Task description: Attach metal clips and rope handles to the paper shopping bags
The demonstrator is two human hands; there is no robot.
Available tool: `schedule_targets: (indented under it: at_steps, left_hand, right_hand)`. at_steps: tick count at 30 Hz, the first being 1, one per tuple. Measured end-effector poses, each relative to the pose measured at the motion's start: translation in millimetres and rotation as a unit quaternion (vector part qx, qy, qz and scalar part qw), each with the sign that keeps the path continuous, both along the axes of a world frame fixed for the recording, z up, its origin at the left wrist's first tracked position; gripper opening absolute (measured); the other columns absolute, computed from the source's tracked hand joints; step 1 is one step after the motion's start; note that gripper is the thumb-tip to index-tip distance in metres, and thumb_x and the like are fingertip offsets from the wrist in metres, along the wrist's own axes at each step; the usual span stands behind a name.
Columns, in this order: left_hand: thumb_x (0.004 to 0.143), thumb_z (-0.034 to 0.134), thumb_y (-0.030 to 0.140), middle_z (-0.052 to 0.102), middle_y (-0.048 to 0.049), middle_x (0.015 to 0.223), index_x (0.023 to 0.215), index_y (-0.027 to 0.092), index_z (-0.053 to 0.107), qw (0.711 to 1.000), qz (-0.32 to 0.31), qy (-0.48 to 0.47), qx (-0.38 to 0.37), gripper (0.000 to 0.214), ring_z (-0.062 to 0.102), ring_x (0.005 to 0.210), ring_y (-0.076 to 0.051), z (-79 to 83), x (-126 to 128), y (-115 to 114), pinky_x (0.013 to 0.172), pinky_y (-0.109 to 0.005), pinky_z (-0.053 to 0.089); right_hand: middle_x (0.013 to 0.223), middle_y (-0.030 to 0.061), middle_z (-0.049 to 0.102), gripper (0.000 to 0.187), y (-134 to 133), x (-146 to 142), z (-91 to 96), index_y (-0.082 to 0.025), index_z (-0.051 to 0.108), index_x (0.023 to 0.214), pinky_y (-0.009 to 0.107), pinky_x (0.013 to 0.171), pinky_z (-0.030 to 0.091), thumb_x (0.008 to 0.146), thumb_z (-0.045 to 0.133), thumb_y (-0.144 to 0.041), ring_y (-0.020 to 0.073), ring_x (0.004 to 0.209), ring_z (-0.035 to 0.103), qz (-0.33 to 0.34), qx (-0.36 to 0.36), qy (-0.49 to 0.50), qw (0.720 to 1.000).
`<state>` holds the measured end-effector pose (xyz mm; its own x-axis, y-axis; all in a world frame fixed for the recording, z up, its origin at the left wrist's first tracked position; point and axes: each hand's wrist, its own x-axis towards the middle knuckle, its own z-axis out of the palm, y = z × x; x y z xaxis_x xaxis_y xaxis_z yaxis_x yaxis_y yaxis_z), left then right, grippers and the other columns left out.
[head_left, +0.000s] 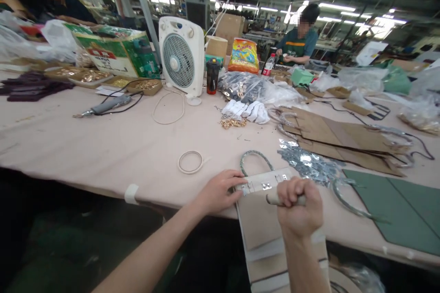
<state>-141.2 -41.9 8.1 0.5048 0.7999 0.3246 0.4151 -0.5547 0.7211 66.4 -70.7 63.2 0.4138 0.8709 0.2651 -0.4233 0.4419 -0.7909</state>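
- Presently, my left hand (pixel 222 192) is open, and its fingers rest on the left end of a pale strip (pixel 256 184).
- My right hand (pixel 300 206) is closed in a fist around a light-coloured tool handle (pixel 272 199), near the right end of this strip; the tool's working end I cannot see.
- The strip lies across a brown panel (pixel 256 219) at the edge of the table (pixel 144 142), just before me, with small shiny plates on it; a looped cord (pixel 256 152) extends beyond its far side.
- At the far left, a shallow box (pixel 147 92) holds many gold-coloured small pieces, and a light tray (pixel 92 84) beside it holds similar ones.
- Farther back, a clear plastic bag (pixel 283 94) contains a heap of metallic-looking parts.
- Near the fan (pixel 178 55) stands a dark tumbler (pixel 212 78); its content is hidden.
- Behind stand a bottle with red label (pixel 268 66) and a colourful packet (pixel 244 56); what is inside the packet, I cannot tell.
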Motion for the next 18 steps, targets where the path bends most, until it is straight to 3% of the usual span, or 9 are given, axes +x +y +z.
schedule_targets:
  at_steps: [3,7,18]
  left_hand:
    - [0.095,0.061,0.026,0.070,-0.0087,0.132,0.126,0.023,0.074,1.000,0.006,0.017,0.009,0.034,0.066,0.122,-0.023,-5.9,3,-2,0.108,-0.036,0.052]
    - [0.093,0.063,0.024,0.074,-0.0068,0.125,0.121,0.022,0.077,1.000,0.016,0.014,0.017,0.031,0.070,0.113,-0.021,-8.6,7,2,0.102,-0.031,0.054]
    - [0.097,0.059,0.025,0.077,-0.0066,0.115,0.109,0.023,0.080,0.999,-0.013,0.045,0.007,0.024,0.072,0.108,-0.022,-6.6,5,13,0.097,-0.030,0.053]
  right_hand:
    - [0.052,-0.0074,0.036,0.037,-2,-34,-21.3,-0.020,0.049,0.065,0.022,0.041,0.025,0.099,0.054,-0.032,0.0077,0.040,0.032,0.024,0.010,-0.005,1.000]
    - [0.052,-0.0073,0.035,0.036,-4,-50,-39.3,-0.020,0.050,0.065,0.022,0.043,0.026,0.100,0.051,-0.030,0.0080,0.041,0.031,0.032,0.048,-0.011,0.998]
    - [0.053,-0.0069,0.037,0.033,1,-68,-48.5,-0.020,0.053,0.068,0.024,0.046,0.032,0.101,0.050,-0.027,0.0097,0.044,0.035,-0.013,0.104,-0.087,0.991]
